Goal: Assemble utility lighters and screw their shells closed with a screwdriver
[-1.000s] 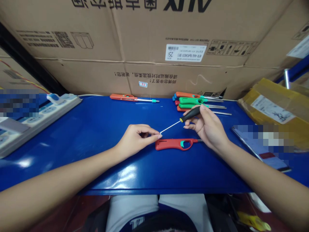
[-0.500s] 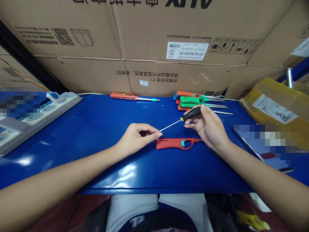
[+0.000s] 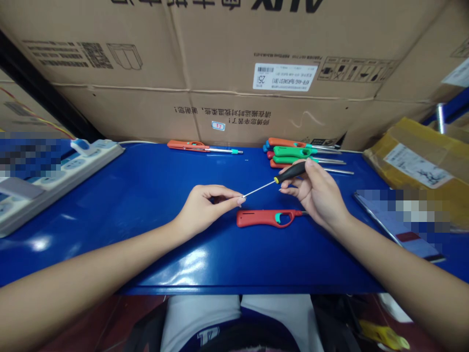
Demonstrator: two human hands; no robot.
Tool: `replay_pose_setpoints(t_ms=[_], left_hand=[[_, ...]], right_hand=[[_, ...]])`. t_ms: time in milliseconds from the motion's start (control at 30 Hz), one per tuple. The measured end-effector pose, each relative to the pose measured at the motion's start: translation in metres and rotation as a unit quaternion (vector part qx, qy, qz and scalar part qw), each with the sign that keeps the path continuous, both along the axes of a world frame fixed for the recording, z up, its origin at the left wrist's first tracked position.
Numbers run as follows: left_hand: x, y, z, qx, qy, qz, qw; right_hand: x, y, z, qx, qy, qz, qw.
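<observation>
My right hand [image 3: 318, 191] grips the black handle of a screwdriver [image 3: 291, 172] with a yellow collar; its thin shaft slants down to the left. At the shaft's tip, the thumb and forefinger of my left hand [image 3: 205, 206] are pinched together. Whether a tiny part sits between those fingertips is too small to make out. Just below the shaft, a red long-necked lighter [image 3: 256, 218] with a green trigger lies flat on the blue table, its metal neck partly hidden behind my right hand.
Several coloured lighters [image 3: 293, 152] are piled at the back, and an orange lighter [image 3: 188, 145] lies left of them. A power strip [image 3: 66, 168] runs along the left. At right are a yellow-taped parcel [image 3: 414, 146] and a flat blue item [image 3: 399, 227]. A cardboard box [image 3: 220, 63] stands behind.
My left fingertips have shifted slightly up and left, away from the red lighter's end, staying at the screwdriver tip. My right hand is almost unmoved.
</observation>
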State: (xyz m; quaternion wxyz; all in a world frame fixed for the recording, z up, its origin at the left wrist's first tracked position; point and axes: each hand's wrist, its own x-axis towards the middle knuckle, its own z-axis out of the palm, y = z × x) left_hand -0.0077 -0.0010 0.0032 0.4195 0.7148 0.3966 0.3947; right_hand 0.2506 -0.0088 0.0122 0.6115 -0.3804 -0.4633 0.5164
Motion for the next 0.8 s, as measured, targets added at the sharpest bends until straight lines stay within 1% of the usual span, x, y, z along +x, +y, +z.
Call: replay_pose_setpoints(t_ms=[367,500,600,667,733,800], left_hand=[[0.001,-0.001,0.001,-0.004,-0.005,0.005,1.0],[0.002,-0.001,0.001,-0.002,-0.007,0.009,1.0],[0.002,-0.002,0.002,-0.006,-0.003,0.008,1.0],[0.002,-0.002,0.002,-0.009,0.001,0.005,1.0],[0.001,-0.002,0.0,-0.006,0.009,0.003,1.0],[0.0,-0.001,-0.002,0.016,0.031,-0.002,0.999]], right_hand=[[-0.001,0.0,0.001,-0.017,-0.002,-0.012,1.0],[-0.001,0.001,0.001,-0.016,-0.003,-0.005,1.0],[-0.001,-0.001,0.001,0.004,-0.024,-0.008,1.0],[-0.003,-0.002,0.003,0.029,-0.046,-0.014,0.998],[-0.005,-0.005,0.007,0.059,-0.069,-0.017,0.996],[-0.008,-0.009,0.014,0.087,-0.093,-0.024,0.992]])
